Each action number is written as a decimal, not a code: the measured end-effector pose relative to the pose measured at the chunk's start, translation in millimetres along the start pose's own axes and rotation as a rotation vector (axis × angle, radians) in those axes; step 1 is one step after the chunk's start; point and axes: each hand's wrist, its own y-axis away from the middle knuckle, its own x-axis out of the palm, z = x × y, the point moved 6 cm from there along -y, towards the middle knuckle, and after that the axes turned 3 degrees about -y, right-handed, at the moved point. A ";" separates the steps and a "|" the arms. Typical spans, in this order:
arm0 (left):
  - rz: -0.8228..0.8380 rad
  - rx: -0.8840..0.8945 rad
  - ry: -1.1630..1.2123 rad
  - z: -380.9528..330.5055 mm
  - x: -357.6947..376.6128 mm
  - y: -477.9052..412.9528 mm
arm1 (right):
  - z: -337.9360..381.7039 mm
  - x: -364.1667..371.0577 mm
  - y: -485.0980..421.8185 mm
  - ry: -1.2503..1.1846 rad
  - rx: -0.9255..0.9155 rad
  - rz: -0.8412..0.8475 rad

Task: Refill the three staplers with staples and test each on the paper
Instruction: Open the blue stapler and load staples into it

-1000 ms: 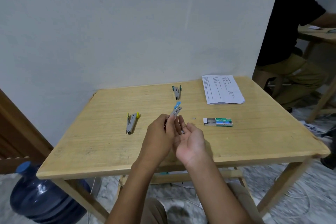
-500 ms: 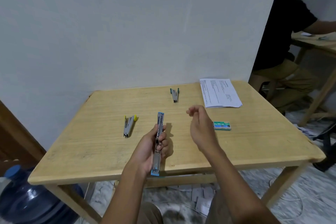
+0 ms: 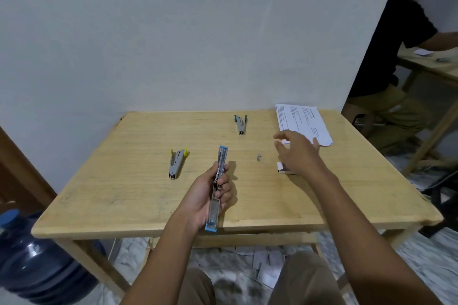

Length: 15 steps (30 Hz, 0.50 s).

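one pale wooden table [image 3: 124, 181] stands against a plain grey wall [image 3: 173, 32]. the left hand [image 3: 205, 198] grips the blue stapler [image 3: 222, 156], swung open flat, above the near edge. the yellow stapler [image 3: 176, 163] and green stapler [image 3: 240, 124] lie on the wood, well apart. the right hand [image 3: 297, 153] hovers, fingers spread and empty, over the staple box [image 3: 281, 168], near the paper [image 3: 301, 122] at the far right corner. a blue water jug [image 3: 37, 262] stands on the floor at left.

You face a plain pale grey wall [image 3: 173, 32] with a light wooden table [image 3: 347, 205] set against it. A blue water jug [image 3: 37, 262] stands on the marbled floor [image 3: 421, 267] at your left. At your right, another person [image 3: 386, 57] sits at a second wooden table [image 3: 433, 67].
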 end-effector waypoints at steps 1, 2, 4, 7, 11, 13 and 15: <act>0.005 -0.001 0.000 -0.2 0.2 -0.3 | -7.4 -9.6 -1.1 0.031 0.012 -0.010; 0.007 -0.001 -0.001 -0.5 0.2 -1.0 | -14.8 -18.2 -1.1 0.071 0.021 -0.001; 0.003 0.001 -0.009 -0.8 -0.4 -1.4 | -29.6 -28.7 1.6 0.143 0.045 0.070; 0.006 0.001 0.008 -0.8 0.8 -1.1 | -45.9 -25.0 6.9 0.168 0.067 0.225; 0.015 -0.005 0.011 0.3 3.8 1.8 | -47.6 -9.3 10.5 0.225 0.033 0.296; 0.019 -0.003 0.014 0.5 5.1 3.7 | -39.0 -6.3 10.2 0.266 -0.029 0.283; 0.017 -0.003 0.015 0.5 5.4 5.0 | -29.0 -4.7 10.8 0.312 -0.086 0.269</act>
